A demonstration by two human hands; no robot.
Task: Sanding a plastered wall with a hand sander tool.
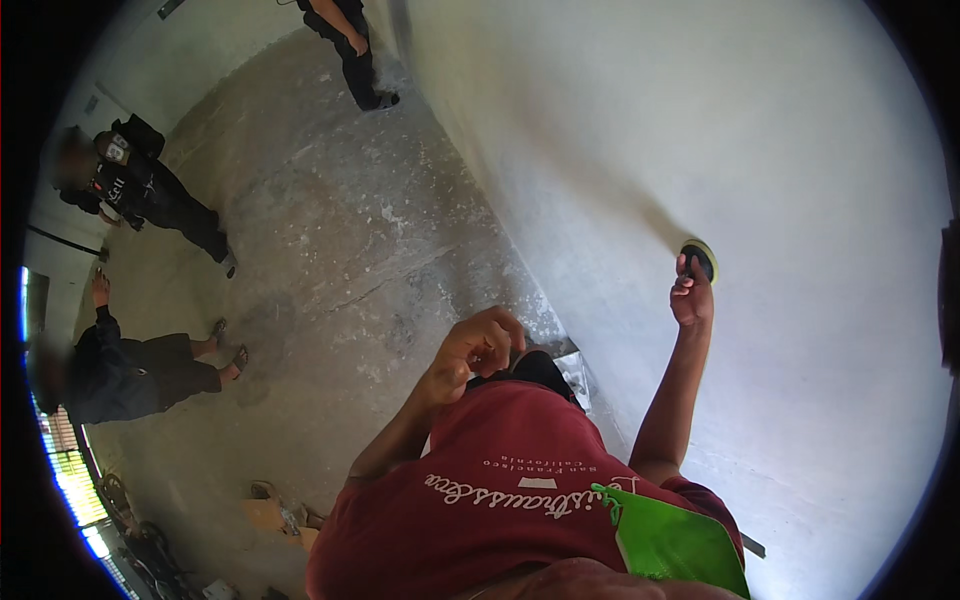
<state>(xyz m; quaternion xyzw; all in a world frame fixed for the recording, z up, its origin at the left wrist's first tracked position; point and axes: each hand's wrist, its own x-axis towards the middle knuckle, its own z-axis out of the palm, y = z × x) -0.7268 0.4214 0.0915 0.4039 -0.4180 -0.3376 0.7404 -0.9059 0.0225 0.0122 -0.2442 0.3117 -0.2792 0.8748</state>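
Observation:
My right hand grips a round, dark-backed pad with a yellow-green rim, which rests against the pale wall on the right. The arm is stretched out, and a shadow runs up the wall from the pad. In front of my waist, my left hand is raised with its fingers curled; no object shows in it. A bright green cloth or sheet lies over the shoulder of my red shirt.
Three people are nearby: one standing by the wall, two at the left. The concrete floor is worn and spotted. Cardboard pieces and a bicycle or similar wheeled thing are at lower left. Something silvery stands by my legs.

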